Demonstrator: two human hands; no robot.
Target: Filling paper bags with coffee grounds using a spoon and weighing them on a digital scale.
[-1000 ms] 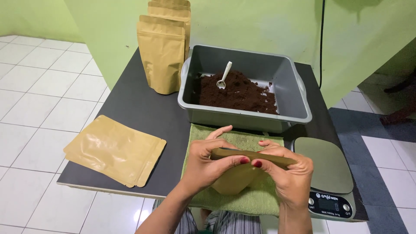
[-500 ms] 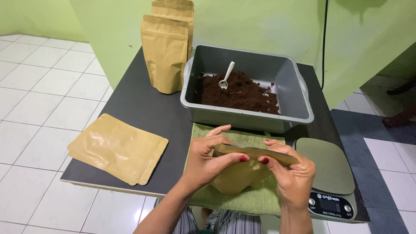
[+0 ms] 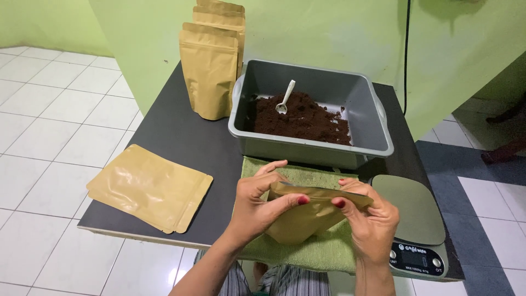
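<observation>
Both of my hands hold one kraft-brown stand-up pouch [image 3: 304, 219] just above the green towel [image 3: 323, 252]. My left hand [image 3: 257, 205] pinches the pouch's top edge from the left, thumb in front. My right hand [image 3: 372, 219] grips the same edge from the right. The pouch mouth points up, and I cannot tell whether it is parted. Beyond my hands stands a grey tub [image 3: 372, 118] of dark brown powder [image 3: 307, 118] with a small white scoop [image 3: 285, 98] stuck in it.
A digital kitchen scale [image 3: 419, 219] lies at the right front of the black table [image 3: 181, 137]. A flat stack of empty pouches [image 3: 148, 186] lies at the left front. Several filled upright pouches [image 3: 211, 66] stand at the back left. White tiled floor surrounds the table.
My hands stay on the pouch's top edge; my left fingers have shifted slightly along it. The pouch remains above the towel.
</observation>
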